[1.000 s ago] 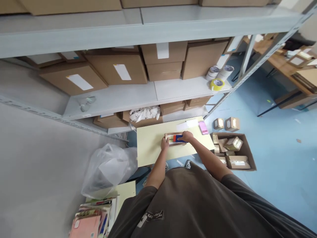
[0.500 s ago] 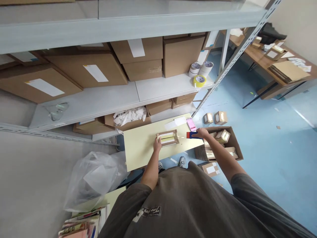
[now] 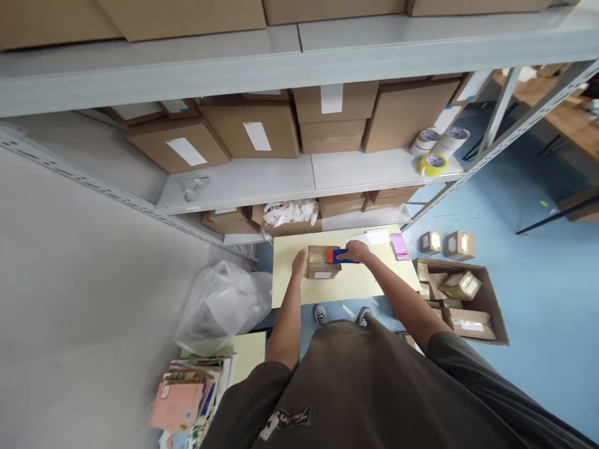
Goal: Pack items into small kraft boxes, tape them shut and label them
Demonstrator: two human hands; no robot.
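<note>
- my L hand [image 3: 299,263]: open, fingers flat, against L end of the small cardboard box [image 3: 322,263], not gripping
- my R hand [image 3: 358,251]: closed round the blue handle of a tape dispenser [image 3: 340,255]
- dispenser's red-orange head touches box's R end, top side; can't tell if tape is on the box there
- box lies flat, L of centre on the pale-yellow tabletop [image 3: 360,284], about midway between far & near edges; clear tape across its top
- white paper [image 3: 377,236] at far edge of tabletop, R of box; pink item [image 3: 399,247] near far R corner, blurred, can't tell what it is
- floor, past R edge of tabletop: open carton [image 3: 486,305] w/ small taped parcels [image 3: 461,285] inside; 2 small boxes [image 3: 444,244] just beyond it
- floor, past L edge: clear plastic bag [image 3: 223,307]; below it, stack of papers & magazines [image 3: 187,393] on a pale-yellow board [image 3: 248,348]
- grey steel shelving [image 3: 234,190] runs along far edge of tabletop: brown cartons w/ white labels [image 3: 255,131], 2 white tape rolls [image 3: 442,140] & yellow tape roll [image 3: 433,164] on it
- my shoes [image 3: 341,315] show on blue floor [image 3: 528,206] below near edge of tabletop
</note>
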